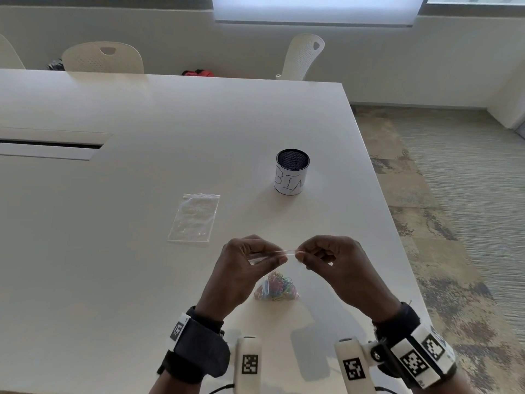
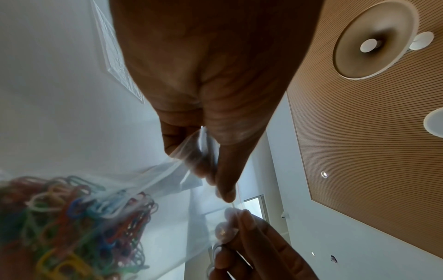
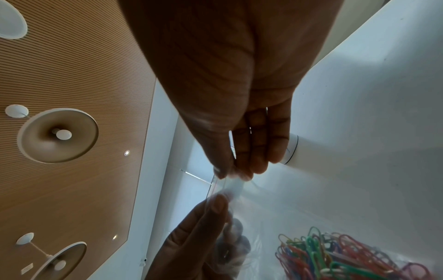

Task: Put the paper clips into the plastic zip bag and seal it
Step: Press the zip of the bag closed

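A clear plastic zip bag point(image 1: 279, 270) hangs just above the white table point(image 1: 142, 251), held up by its top strip. Coloured paper clips point(image 1: 277, 286) fill its bottom point(image 2: 79, 223) point(image 3: 335, 253). My left hand point(image 1: 279, 260) pinches the left part of the strip between thumb and fingers point(image 2: 223, 189). My right hand point(image 1: 301, 255) pinches the right part point(image 3: 230, 175). The two hands' fingertips sit close together along the strip point(image 1: 284, 252). Whether the zip is closed I cannot tell.
A second, empty zip bag point(image 1: 194, 217) lies flat on the table to the left beyond my hands. A round mesh cup point(image 1: 292, 172) with a handwritten paper label stands farther back. The table's right edge point(image 1: 392, 211) runs close to my right hand. Chairs point(image 1: 102, 56) stand behind.
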`<state>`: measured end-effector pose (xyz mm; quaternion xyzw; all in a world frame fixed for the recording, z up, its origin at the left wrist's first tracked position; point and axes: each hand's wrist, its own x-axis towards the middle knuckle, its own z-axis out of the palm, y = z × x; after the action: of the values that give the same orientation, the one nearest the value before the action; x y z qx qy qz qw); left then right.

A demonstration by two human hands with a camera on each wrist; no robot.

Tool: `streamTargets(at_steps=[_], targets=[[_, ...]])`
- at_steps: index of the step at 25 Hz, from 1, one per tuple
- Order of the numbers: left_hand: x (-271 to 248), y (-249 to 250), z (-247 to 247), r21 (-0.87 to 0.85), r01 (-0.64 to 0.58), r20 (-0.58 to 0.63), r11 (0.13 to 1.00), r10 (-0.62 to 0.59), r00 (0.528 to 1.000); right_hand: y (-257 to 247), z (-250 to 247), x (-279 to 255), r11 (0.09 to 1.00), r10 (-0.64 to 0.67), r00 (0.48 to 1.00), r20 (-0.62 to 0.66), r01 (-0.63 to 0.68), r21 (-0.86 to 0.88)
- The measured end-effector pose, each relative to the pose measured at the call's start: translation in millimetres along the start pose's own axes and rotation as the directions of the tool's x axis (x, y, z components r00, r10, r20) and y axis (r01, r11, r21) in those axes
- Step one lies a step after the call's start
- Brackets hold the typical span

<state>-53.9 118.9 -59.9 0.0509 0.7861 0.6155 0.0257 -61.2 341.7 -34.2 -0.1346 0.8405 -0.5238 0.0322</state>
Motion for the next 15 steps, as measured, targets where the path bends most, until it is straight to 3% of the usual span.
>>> streamTargets(at_steps=[6, 15], targets=[[-1.2, -1.9, -0.3, -0.022, -0.023, -0.001, 0.999, 0.023, 1.0, 5.1, 2.3, -5.1, 0.996, 0.025, 1.0, 0.001, -0.025, 0.08], [0.0, -3.8, 5.4, -0.056, -0.026, -0.027, 0.998, 0.024, 0.999, 5.9, 9.7, -2.2, 0.999, -0.023, 0.997, -0.069, 0.024, 0.023]])
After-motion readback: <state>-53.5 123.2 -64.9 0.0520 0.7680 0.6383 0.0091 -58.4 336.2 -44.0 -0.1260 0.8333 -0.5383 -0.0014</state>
